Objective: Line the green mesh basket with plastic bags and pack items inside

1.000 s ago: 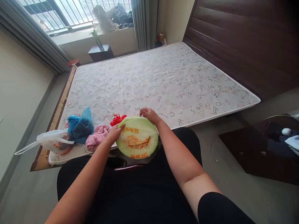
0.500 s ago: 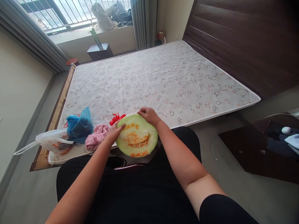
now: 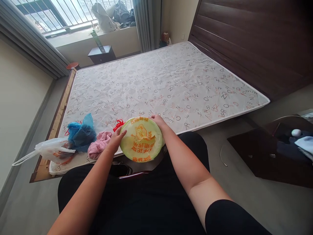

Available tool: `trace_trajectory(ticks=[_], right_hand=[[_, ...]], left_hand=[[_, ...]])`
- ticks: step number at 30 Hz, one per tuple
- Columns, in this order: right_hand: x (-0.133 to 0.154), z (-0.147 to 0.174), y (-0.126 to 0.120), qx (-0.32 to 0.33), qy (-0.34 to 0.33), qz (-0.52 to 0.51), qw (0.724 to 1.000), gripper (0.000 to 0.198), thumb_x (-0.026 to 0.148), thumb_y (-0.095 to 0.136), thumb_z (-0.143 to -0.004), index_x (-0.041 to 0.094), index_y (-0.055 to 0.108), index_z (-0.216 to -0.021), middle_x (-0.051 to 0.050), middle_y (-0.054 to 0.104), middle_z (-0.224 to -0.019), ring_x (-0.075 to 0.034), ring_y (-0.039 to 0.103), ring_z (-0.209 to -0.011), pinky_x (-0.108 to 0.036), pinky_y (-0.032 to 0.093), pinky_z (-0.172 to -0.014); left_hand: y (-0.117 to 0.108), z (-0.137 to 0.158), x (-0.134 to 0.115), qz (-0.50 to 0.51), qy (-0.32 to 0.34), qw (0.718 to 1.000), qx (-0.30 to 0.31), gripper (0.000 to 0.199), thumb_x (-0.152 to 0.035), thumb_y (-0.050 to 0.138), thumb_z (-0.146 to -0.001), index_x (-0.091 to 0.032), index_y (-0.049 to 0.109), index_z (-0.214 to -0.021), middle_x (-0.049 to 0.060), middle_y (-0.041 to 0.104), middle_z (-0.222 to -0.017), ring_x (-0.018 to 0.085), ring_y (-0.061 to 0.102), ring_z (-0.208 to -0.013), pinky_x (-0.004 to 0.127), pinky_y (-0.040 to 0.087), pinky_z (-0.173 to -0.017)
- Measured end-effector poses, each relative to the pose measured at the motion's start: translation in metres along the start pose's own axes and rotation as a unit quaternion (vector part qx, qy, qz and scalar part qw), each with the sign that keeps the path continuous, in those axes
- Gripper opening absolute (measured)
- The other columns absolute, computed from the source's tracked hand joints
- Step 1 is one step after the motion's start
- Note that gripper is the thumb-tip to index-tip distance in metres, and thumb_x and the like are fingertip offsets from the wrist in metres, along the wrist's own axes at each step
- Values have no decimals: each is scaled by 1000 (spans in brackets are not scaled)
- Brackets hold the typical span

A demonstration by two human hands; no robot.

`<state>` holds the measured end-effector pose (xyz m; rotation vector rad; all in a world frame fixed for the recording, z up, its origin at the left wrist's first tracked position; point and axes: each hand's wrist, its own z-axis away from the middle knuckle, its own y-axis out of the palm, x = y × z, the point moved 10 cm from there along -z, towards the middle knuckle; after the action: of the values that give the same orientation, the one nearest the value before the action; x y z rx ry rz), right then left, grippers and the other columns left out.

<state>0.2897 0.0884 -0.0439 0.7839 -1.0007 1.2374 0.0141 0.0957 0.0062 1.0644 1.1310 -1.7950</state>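
Over my lap I hold a round, pale-green container (image 3: 141,140) with clear plastic printed in orange across its top. I cannot make out what is under the plastic. My left hand (image 3: 117,139) grips its left rim, thumb on top. At the far right rim my right hand (image 3: 158,122) is closed on the edge, its fingers partly hidden behind it. A red plastic bag (image 3: 118,124) shows just beyond my left hand. To the left of that wrist lies a crumpled pink cloth (image 3: 99,146) on the mattress (image 3: 137,88).
A blue plastic bag (image 3: 83,135) and a white plastic bag (image 3: 53,148) sit on the mattress corner at left. A dark wooden panel (image 3: 264,153) with a white ball (image 3: 296,133) stands at right. The headboard (image 3: 244,42) rises behind the mattress.
The plastic on top has been pulled smoother, and its orange print now shows more fully. My right hand has shifted slightly round the far rim. The view has moved a little.
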Motion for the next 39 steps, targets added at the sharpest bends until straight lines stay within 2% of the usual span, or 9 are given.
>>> trace_trajectory(ticks=[4, 11, 18, 23, 27, 31, 33, 35, 39], right_hand=[[-10, -7, 0, -24, -2, 111, 993, 22, 40, 65, -83, 22, 58, -72, 3, 59, -65, -13, 49, -58, -25, 37, -58], [-16, -13, -8, -62, -8, 242, 968, 26, 39, 62, -89, 23, 57, -70, 1, 59, -65, -15, 47, -61, -27, 32, -62], [-15, -12, -6, -71, -24, 233, 970, 27, 44, 62, -92, 23, 59, -75, -2, 64, -73, -17, 53, -66, -28, 35, -65], [11, -7, -11, -92, -70, 101, 988, 44, 58, 43, -101, 22, 67, -98, -9, 74, -106, -21, 66, -94, -29, 46, -82], [30, 0, 6, 3, -105, -53, 993, 60, 66, 37, -101, 19, 67, -122, -12, 68, -132, -22, 65, -116, -31, 51, -96], [26, 9, 33, 115, -91, 9, 989, 61, 51, 66, -90, 26, 58, -145, -9, 68, -135, -23, 66, -115, -38, 52, -102], [22, 11, 37, 118, -92, 60, 987, 69, 31, 70, -85, 31, 52, -152, -7, 67, -137, -24, 66, -116, -40, 51, -106], [20, 11, 38, 107, -94, 78, 987, 75, 18, 63, -82, 32, 49, -155, -5, 67, -138, -24, 66, -115, -41, 52, -106], [22, 10, 38, 96, -97, 74, 988, 77, 10, 53, -79, 30, 51, -153, -4, 66, -141, -24, 65, -120, -41, 50, -110]], left_hand=[[-11, 3, 5, -71, -15, 996, -61, 64, -56, 73, -84, -20, 64, -136, 13, 73, -127, 30, 71, -115, 38, 60, -94], [-13, 0, 21, -44, -47, 996, -67, 49, -52, 67, -88, -17, 68, -122, 13, 76, -115, 28, 74, -103, 37, 62, -85], [-34, -4, 12, -141, 3, 984, -111, 42, -51, 58, -90, -17, 71, -113, 13, 77, -107, 29, 71, -100, 38, 57, -87], [-57, -7, 8, -225, -6, 963, -146, 40, -42, 57, -89, -18, 70, -118, 14, 76, -112, 31, 71, -106, 40, 55, -93], [-57, -6, 4, -258, -7, 954, -151, 53, -29, 56, -89, -16, 60, -140, 19, 70, -131, 35, 66, -121, 49, 50, -107], [-37, 8, -35, -328, 115, 918, -189, 67, -20, 54, -90, -14, 46, -156, 19, 47, -161, 35, 37, -154, 51, 29, -128], [-8, 13, -57, -378, 205, 890, -153, 63, -19, 52, -92, -17, 48, -155, 14, 39, -167, 32, 22, -161, 51, 20, -131], [33, 10, -60, -423, 257, 869, -30, 57, -20, 50, -95, -20, 55, -152, 12, 42, -166, 32, 22, -161, 53, 22, -131], [91, -4, -21, -507, 227, 808, 197, 60, -35, 60, -95, -27, 56, -154, 11, 33, -171, 43, 19, -160, 62, 22, -127]])
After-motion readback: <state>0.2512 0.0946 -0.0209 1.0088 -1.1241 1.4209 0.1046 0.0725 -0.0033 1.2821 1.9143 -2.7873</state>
